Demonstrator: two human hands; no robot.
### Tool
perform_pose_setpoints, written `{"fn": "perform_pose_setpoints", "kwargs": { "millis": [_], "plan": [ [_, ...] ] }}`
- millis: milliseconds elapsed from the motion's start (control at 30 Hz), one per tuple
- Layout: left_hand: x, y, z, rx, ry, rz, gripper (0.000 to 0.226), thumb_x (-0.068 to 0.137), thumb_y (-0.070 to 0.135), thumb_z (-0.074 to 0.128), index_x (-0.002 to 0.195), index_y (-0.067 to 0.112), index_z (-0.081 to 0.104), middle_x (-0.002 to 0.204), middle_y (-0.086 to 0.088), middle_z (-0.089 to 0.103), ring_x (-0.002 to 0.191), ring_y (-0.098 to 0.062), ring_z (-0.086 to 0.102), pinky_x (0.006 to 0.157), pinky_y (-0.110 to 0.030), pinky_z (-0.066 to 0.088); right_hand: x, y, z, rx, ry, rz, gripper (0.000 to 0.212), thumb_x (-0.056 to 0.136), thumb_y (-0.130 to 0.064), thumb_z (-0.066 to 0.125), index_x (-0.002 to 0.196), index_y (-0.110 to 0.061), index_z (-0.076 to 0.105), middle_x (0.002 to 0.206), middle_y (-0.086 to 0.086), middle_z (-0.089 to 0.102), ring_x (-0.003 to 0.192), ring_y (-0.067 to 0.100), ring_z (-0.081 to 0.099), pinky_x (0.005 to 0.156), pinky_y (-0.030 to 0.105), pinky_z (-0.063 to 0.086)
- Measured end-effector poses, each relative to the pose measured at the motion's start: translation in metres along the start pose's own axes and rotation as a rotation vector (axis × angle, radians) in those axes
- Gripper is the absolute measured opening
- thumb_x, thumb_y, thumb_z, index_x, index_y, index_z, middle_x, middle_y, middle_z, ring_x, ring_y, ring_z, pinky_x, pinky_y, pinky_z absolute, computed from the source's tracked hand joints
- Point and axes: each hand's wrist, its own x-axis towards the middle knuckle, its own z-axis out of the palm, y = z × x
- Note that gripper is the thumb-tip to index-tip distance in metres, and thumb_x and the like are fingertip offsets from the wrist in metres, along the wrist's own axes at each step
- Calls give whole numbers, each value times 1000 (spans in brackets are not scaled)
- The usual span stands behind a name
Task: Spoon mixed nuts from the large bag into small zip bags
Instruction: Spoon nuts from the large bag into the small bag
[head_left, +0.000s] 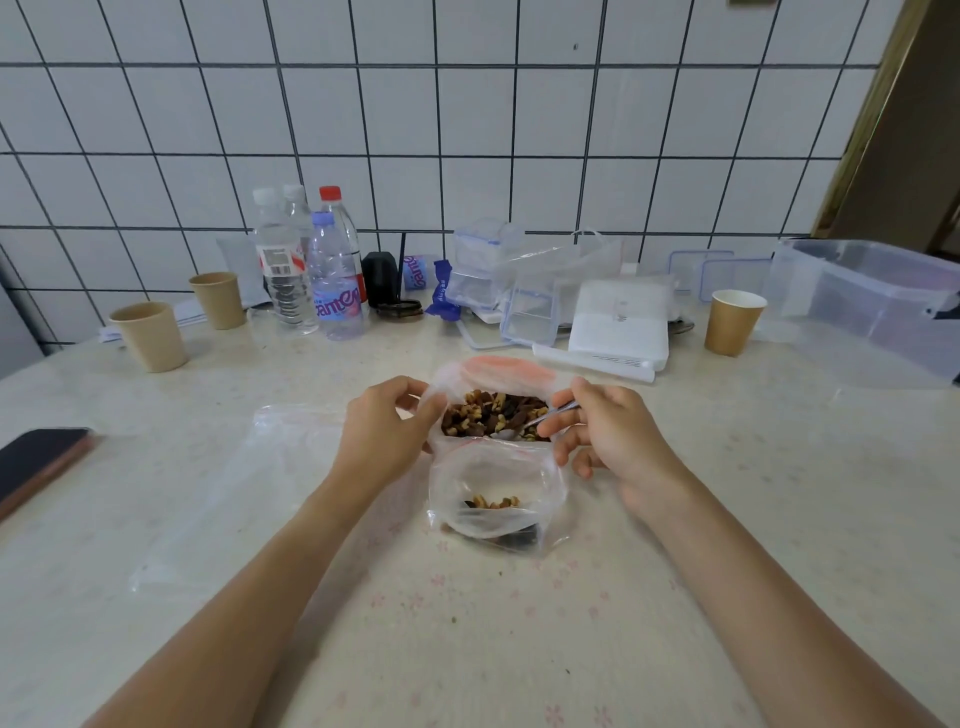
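Note:
The large bag (501, 370) of mixed nuts (488, 413) stands open in the middle of the table, its red-striped rim folded back. My left hand (382, 431) pinches that rim on the left side. My right hand (605, 434) holds a metal spoon (524, 425) whose bowl dips into the nuts. Just in front stands a small zip bag (493, 499), open, with a few nuts at its bottom. An empty clear zip bag (249, 493) lies flat to the left under my left forearm.
A dark phone (39, 462) lies at the left edge. Along the tiled wall stand paper cups (150, 335) (732, 322), several water bottles (311, 270), clear lidded containers (530, 306), a white box (618, 325) and a large clear tub (872, 312).

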Motion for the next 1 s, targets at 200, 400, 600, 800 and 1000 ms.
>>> {"fn": "perform_pose_setpoints", "kwargs": {
  "millis": [200,400,600,800,1000],
  "plan": [
    [1,3,1,-63,28,6,10,97,41,68,101,32,65,91,19,64,59,9,65,46,-11,45,4,2,-1,60,9,49,35,111,-22,36,105,-1,63,72,11,76,42,20,58,36,23,33],
    [0,4,3,-58,27,23,10,96,40,70,100,32,64,91,20,62,61,14,62,47,-8,46,6,4,0,90,-23,83,32,111,-23,37,105,-4,62,82,15,78,43,18,58,37,24,34],
    [0,4,3,-78,54,42,10,95,36,71,99,31,65,91,20,61,63,18,60,53,-4,46,9,7,-2,153,-15,134,33,112,-23,37,105,-3,63,81,15,77,42,19,58,35,24,33],
    [-1,4,3,-91,64,43,10,95,37,72,98,30,67,93,17,65,62,12,63,52,-8,47,8,10,5,201,-4,169,35,112,-24,37,106,-5,65,79,11,78,41,14,55,40,24,34],
    [-1,4,2,-73,67,26,11,94,39,72,99,31,67,93,17,65,62,10,64,48,-10,46,7,9,4,182,18,111,35,112,-24,37,106,-4,64,76,11,77,40,16,55,37,23,33]
  ]
}}
